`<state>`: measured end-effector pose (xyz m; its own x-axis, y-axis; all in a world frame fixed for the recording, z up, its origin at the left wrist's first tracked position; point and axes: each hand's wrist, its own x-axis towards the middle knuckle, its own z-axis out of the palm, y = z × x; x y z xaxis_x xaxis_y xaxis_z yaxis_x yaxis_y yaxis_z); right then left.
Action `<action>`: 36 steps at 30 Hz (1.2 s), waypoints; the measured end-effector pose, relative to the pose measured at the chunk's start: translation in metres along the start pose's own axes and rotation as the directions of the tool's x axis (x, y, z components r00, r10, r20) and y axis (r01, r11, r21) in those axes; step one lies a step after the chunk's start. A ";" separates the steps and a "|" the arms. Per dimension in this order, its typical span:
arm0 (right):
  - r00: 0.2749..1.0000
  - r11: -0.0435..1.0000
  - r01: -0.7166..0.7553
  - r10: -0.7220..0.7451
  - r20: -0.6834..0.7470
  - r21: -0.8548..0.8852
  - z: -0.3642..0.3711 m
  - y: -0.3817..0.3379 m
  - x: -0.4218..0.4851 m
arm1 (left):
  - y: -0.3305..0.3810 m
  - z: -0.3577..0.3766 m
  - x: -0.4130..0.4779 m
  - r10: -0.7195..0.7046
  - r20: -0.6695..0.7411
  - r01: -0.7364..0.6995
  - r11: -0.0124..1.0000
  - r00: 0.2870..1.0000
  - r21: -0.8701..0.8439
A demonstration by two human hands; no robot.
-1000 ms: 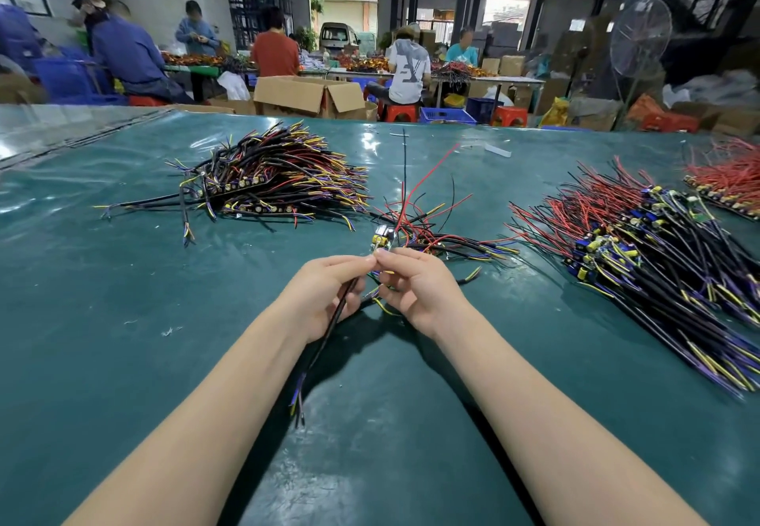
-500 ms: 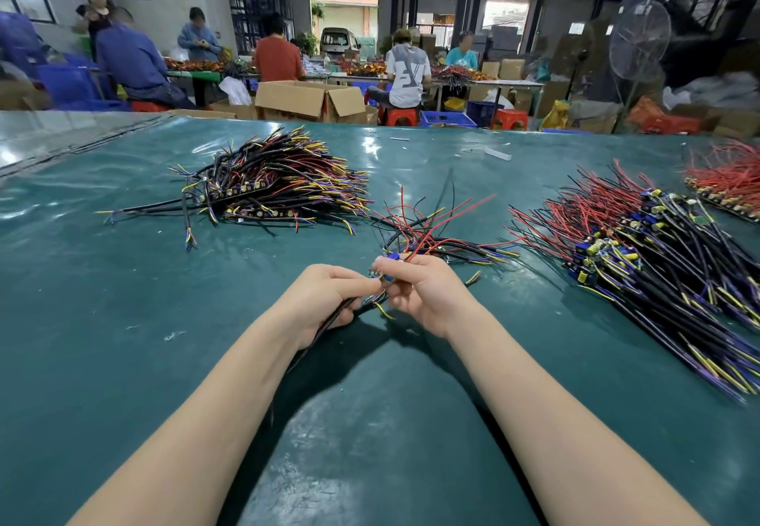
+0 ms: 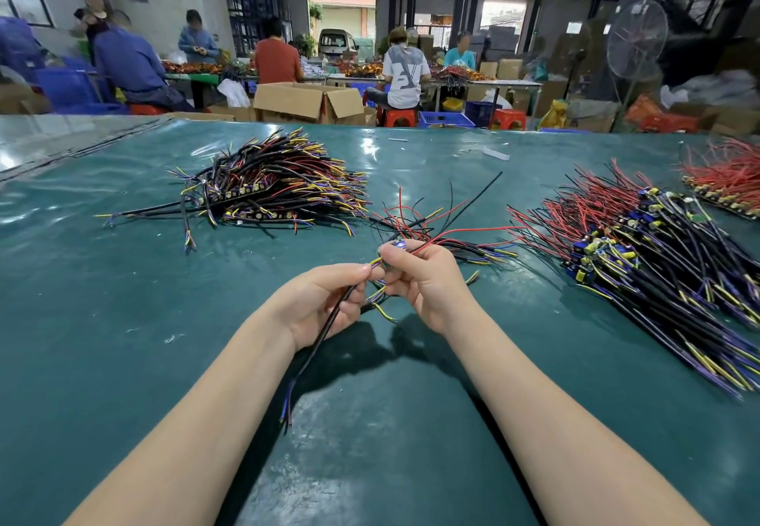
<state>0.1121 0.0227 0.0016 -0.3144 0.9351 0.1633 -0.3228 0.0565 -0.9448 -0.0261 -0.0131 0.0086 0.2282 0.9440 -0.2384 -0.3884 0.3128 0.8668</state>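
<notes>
My left hand (image 3: 325, 299) holds a closed grip on the black cable (image 3: 325, 336); my right hand (image 3: 423, 278) pinches the small module (image 3: 398, 245), just above the counter (image 3: 123, 320). The joint looks half done (ends meeting, not seated). One mixed heap (image 3: 279, 188) lies left of the cable and a larger heap (image 3: 658, 254) right, both well apart; bare counter nearer me gives room

Near middle of counter (image 3: 123, 361): left hand (image 3: 325, 303) and right hand (image 3: 423, 278), side by side. In left hand: cable (image 3: 318, 344), tail toward near edge. In right hand: small board (image 3: 398, 244). Just behind hands: loose wire bunch (image 3: 432, 223). Behind-left: wire pile (image 3: 271, 192). Right: harness pile (image 3: 641, 254). Farther right: edge pile (image 3: 728, 184). Beyond counter: carton (image 3: 304, 102).
</notes>
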 end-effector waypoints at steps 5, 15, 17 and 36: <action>0.997 0.998 -0.068 0.068 -0.022 0.019 -0.002 0.001 0.000 | 0.001 0.000 -0.002 -0.041 -0.007 0.042 0.998 0.999 0.055; 0.972 0.981 -0.189 0.192 -0.134 0.039 -0.005 0.003 0.002 | -0.005 0.002 0.002 0.722 0.023 -0.287 0.245 0.692 0.926; 0.976 0.984 -0.177 0.178 -0.126 0.018 -0.004 0.004 0.002 | -0.006 0.002 0.004 0.720 -0.009 -0.229 0.234 0.694 0.945; 0.983 0.986 -0.167 0.168 -0.073 0.015 -0.004 0.007 0.001 | -0.005 0.006 -0.001 0.468 -0.098 -0.222 0.581 0.878 0.783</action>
<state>0.1127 0.0256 -0.0056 -0.2982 0.9543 -0.0187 -0.2794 -0.1060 -0.9543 -0.0188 -0.0165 0.0076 -0.0695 0.9857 0.1535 0.4221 -0.1104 0.8998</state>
